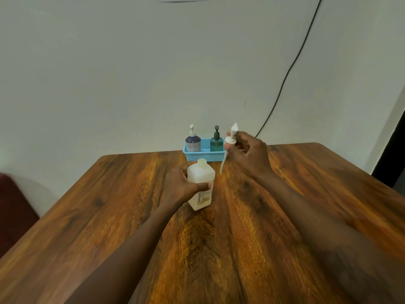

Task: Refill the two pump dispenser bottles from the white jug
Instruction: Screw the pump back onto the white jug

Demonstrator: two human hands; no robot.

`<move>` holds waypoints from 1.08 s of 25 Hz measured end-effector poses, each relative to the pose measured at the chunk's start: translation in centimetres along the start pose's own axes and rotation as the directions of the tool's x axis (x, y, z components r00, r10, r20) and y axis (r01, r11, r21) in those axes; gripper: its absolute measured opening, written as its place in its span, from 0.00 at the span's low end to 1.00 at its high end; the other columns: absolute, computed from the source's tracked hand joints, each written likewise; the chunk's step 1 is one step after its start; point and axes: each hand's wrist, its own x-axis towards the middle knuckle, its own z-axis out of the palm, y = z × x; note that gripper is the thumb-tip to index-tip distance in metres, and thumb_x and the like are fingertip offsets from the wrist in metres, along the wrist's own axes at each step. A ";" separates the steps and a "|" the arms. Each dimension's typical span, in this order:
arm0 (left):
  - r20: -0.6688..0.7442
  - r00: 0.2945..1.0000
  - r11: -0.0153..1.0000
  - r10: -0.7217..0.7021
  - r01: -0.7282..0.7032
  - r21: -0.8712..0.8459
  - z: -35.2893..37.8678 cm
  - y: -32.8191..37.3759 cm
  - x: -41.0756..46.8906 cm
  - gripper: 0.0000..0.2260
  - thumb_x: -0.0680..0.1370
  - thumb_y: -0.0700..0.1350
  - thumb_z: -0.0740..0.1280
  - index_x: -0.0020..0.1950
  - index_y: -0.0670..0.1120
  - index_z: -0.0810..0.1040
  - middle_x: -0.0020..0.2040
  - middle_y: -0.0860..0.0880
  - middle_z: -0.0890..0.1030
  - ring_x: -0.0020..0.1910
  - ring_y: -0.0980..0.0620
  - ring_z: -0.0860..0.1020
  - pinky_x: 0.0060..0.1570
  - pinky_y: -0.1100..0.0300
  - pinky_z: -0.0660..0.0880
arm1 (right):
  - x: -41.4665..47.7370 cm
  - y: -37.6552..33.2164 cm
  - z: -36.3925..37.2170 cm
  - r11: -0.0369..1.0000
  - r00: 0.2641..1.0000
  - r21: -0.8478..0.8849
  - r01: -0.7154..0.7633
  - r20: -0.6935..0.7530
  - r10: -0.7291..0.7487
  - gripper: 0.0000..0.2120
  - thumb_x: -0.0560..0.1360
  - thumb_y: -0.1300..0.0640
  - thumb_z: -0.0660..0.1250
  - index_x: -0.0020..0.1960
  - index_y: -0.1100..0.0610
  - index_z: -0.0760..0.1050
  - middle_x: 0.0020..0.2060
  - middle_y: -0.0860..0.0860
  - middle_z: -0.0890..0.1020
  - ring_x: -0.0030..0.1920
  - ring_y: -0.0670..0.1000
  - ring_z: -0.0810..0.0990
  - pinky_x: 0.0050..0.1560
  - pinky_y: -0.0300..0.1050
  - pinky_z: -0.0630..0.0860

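A white jug (202,178) with an open neck stands on the wooden table (252,227), and my left hand (183,185) grips its side. My right hand (247,150) holds a white pump head (232,134) above the table to the jug's right, its dip tube (223,163) hanging down beside the jug. Behind them a blue basket (206,153) holds two pump dispenser bottles: a purple one with a white pump (192,142) on the left and a green one with a dark pump (216,142) on the right.
The basket sits at the table's far edge against a pale wall. A black cable (291,69) runs down the wall to the right of it. A dark red seat (13,207) shows at the left.
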 end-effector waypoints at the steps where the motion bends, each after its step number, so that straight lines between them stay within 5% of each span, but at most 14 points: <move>1: -0.005 1.000 1.000 0.006 -0.006 0.026 -0.1 0.0 0.0 0.38 0.64 0.51 0.85 0.73 0.49 0.76 0.67 0.48 0.82 0.61 0.50 0.81 0.53 0.56 0.81 | 0.7 -1.0 0.1 0.998 0.997 0.063 -0.004 -0.075 0.008 0.16 0.78 0.54 0.73 0.64 0.54 0.80 0.56 0.50 0.85 0.54 0.47 0.85 0.49 0.35 0.82; 4: -0.017 1.000 0.998 -0.007 0.008 0.060 -0.2 0.0 0.0 0.38 0.65 0.50 0.85 0.73 0.48 0.76 0.67 0.46 0.81 0.63 0.48 0.80 0.56 0.54 0.80 | 2.3 -3.2 0.2 0.961 0.984 0.275 0.016 -0.174 0.033 0.14 0.77 0.54 0.73 0.62 0.54 0.81 0.52 0.49 0.87 0.51 0.49 0.87 0.50 0.51 0.86; 6: -0.040 0.999 0.995 -0.029 0.032 0.090 -0.3 0.1 0.2 0.37 0.65 0.51 0.85 0.71 0.47 0.77 0.66 0.46 0.82 0.63 0.47 0.80 0.57 0.52 0.80 | 2.8 -4.1 0.3 0.948 0.980 0.314 0.050 -0.197 0.014 0.14 0.78 0.54 0.73 0.62 0.57 0.81 0.51 0.52 0.87 0.50 0.51 0.88 0.47 0.53 0.86; 12: -0.062 0.998 0.996 -0.005 0.011 0.093 -1.0 0.5 0.0 0.39 0.63 0.54 0.85 0.71 0.49 0.78 0.64 0.47 0.83 0.59 0.50 0.81 0.54 0.55 0.81 | 2.8 -4.8 0.5 0.945 0.986 0.323 0.047 -0.168 0.009 0.14 0.78 0.54 0.73 0.61 0.58 0.81 0.50 0.54 0.87 0.50 0.52 0.88 0.46 0.54 0.86; 17: -0.097 0.985 0.988 0.140 -0.145 -0.047 -1.9 2.9 -0.8 0.36 0.64 0.55 0.84 0.70 0.51 0.79 0.62 0.51 0.84 0.54 0.56 0.81 0.45 0.67 0.78 | 2.2 -4.9 1.3 0.951 0.998 0.303 -0.059 0.047 0.047 0.16 0.77 0.59 0.74 0.64 0.60 0.81 0.52 0.49 0.86 0.54 0.50 0.87 0.49 0.43 0.85; 23: -0.157 0.968 0.970 0.194 -0.213 -0.118 -3.0 5.5 -0.9 0.34 0.63 0.62 0.83 0.66 0.51 0.81 0.56 0.57 0.84 0.52 0.57 0.83 0.49 0.61 0.83 | 1.9 -4.9 1.5 0.953 0.950 0.272 -0.135 0.308 0.047 0.16 0.80 0.60 0.70 0.68 0.56 0.79 0.55 0.43 0.85 0.58 0.45 0.84 0.60 0.45 0.82; 27: -0.150 0.960 0.966 0.235 -0.248 -0.073 -3.3 5.9 -1.4 0.34 0.64 0.62 0.82 0.66 0.51 0.82 0.57 0.53 0.86 0.50 0.57 0.84 0.47 0.59 0.84 | 1.6 -5.8 0.8 0.981 0.975 0.138 -0.138 0.192 0.110 0.20 0.68 0.51 0.82 0.57 0.55 0.84 0.46 0.44 0.87 0.49 0.44 0.87 0.50 0.41 0.84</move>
